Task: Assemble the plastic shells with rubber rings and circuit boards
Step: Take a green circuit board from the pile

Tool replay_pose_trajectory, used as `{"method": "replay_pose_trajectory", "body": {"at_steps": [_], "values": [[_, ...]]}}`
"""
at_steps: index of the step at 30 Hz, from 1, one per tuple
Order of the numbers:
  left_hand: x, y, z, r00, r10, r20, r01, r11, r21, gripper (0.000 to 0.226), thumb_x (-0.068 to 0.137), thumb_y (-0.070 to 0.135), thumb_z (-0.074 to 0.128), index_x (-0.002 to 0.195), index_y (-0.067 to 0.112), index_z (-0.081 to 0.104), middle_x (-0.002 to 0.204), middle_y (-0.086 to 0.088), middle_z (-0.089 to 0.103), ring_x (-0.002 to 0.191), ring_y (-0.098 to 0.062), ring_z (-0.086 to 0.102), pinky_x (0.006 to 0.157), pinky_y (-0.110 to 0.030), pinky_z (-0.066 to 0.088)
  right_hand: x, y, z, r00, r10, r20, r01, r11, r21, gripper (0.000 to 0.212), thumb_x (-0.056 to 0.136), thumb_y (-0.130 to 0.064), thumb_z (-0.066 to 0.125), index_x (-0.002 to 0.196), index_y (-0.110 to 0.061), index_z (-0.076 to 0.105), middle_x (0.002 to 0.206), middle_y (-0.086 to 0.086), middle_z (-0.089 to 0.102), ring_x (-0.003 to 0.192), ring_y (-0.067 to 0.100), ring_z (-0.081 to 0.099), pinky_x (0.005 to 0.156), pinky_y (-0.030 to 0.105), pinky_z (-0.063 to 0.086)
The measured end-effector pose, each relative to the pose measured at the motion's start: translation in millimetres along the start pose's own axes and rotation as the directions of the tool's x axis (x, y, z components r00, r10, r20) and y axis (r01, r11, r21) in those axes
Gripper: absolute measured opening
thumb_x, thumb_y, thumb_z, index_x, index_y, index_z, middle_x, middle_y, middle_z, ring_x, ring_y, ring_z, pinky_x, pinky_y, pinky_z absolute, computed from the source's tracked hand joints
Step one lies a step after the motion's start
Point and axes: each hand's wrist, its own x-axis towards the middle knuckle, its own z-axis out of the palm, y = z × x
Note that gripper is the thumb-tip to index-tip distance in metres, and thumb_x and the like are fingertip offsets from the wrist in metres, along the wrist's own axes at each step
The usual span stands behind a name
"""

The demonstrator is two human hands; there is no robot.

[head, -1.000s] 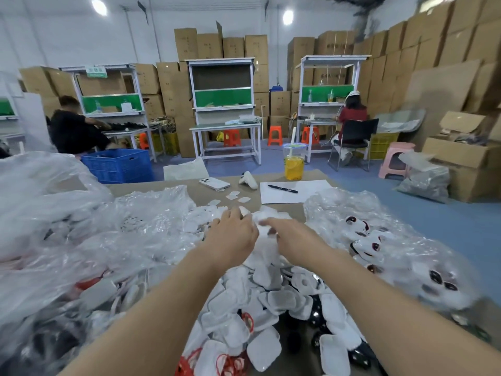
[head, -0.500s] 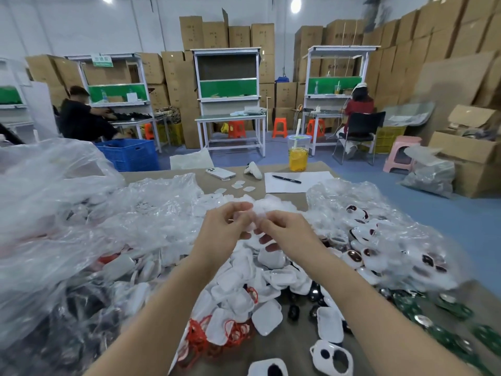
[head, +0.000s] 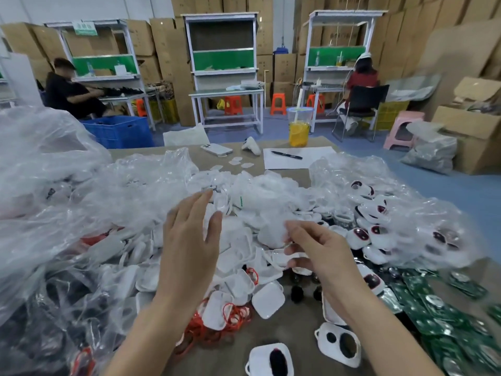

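A heap of white plastic shells [head: 244,253] covers the middle of the table. My left hand [head: 189,240] hovers over it with the fingers straight and spread, holding nothing. My right hand [head: 317,251] hangs beside it with the fingers loosely curled; nothing shows plainly between them. Red rubber rings [head: 217,321] lie tangled near my left wrist. Green circuit boards [head: 447,308] are piled at the right. A shell with two holes [head: 339,343] and a shell with a dark insert [head: 271,359] lie nearest to me. Small black parts [head: 298,294] sit under my right hand.
Big clear plastic bags [head: 54,213] of parts rise on the left. Another bag [head: 379,232] on the right holds shells with dark lenses. At the far edge are a phone [head: 217,150], a paper with a pen [head: 292,156] and a yellow drink cup [head: 298,126]. People sit at benches behind.
My hands, which pinched a white piece together over the heap, have come apart and drawn back toward me. The view has tilted down, showing more of the near table.
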Motion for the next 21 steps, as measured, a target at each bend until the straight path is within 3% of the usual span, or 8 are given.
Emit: {"method": "replay_pose_trajectory", "body": {"at_steps": [2,5,9,12,17,21], "values": [[-9.4,7.7,-3.0,0.999,-0.032,0.020,0.034,0.993,-0.112,0.038,0.099,0.047,0.050,0.136,0.043,0.053,0.123,0.039,0.054,0.123,0.008,0.048,0.098,-0.023,0.042,-2.0,0.7,0.9,1.000,0.007,0.014,-0.007,1.000,0.012,0.006,0.091,-0.021,0.071,0.091,-0.020,0.077,0.078,0.003,0.073,0.065,0.015,0.067,0.055,0.024,0.055],[-27.5,16.9,-2.3,0.961,-0.152,0.232,0.230,0.905,-0.359,0.038,0.082,0.063,0.056,0.118,0.052,0.059,0.106,0.034,0.067,0.098,0.012,0.063,0.075,-0.012,0.048,-7.4,0.3,6.0,0.995,-0.022,0.100,0.021,1.000,0.006,0.006,0.090,-0.020,0.072,0.089,-0.024,0.077,0.077,0.004,0.073,0.069,0.019,0.071,0.059,0.026,0.057],[-33.8,21.6,3.3,0.934,-0.119,0.338,0.287,0.813,-0.507,0.011,0.089,0.037,0.070,0.099,0.042,0.073,0.089,0.012,0.076,0.071,-0.005,0.070,0.066,-0.010,0.050,-16.6,-0.3,15.8,0.971,-0.047,0.234,0.052,0.998,-0.018,0.015,0.080,-0.034,0.077,0.088,-0.022,0.076,0.086,0.010,0.076,0.075,0.024,0.075,0.063,0.026,0.058],[-31.7,17.2,-0.1,0.914,-0.160,0.373,0.361,0.741,-0.566,0.010,0.092,0.027,0.070,0.089,0.033,0.077,0.077,0.003,0.075,0.066,-0.007,0.067,0.064,-0.012,0.051,-17.5,1.5,17.5,0.974,-0.035,0.223,0.040,0.999,-0.021,0.021,0.076,-0.037,0.077,0.086,-0.018,0.075,0.087,0.011,0.076,0.072,0.023,0.074,0.059,0.026,0.057],[-30.9,11.6,-0.2,0.857,-0.202,0.474,0.471,0.679,-0.563,0.012,0.095,0.025,0.068,0.091,0.024,0.079,0.073,-0.002,0.072,0.066,-0.010,0.065,0.067,-0.016,0.052,-13.0,5.9,14.5,0.980,0.017,0.196,-0.004,0.998,-0.066,0.035,0.075,-0.046,0.076,0.082,-0.012,0.073,0.085,0.008,0.075,0.070,0.021,0.072,0.055,0.026,0.055],[-30.3,12.4,-1.4,0.862,-0.246,0.443,0.486,0.649,-0.585,0.012,0.095,0.024,0.068,0.093,0.025,0.080,0.072,-0.001,0.071,0.066,-0.010,0.064,0.066,-0.016,0.053,-13.2,4.4,12.5,0.975,0.013,0.221,-0.006,0.999,-0.032,0.029,0.072,-0.046,0.077,0.092,-0.025,0.077,0.091,0.006,0.076,0.072,0.021,0.072,0.056,0.026,0.056]]}}
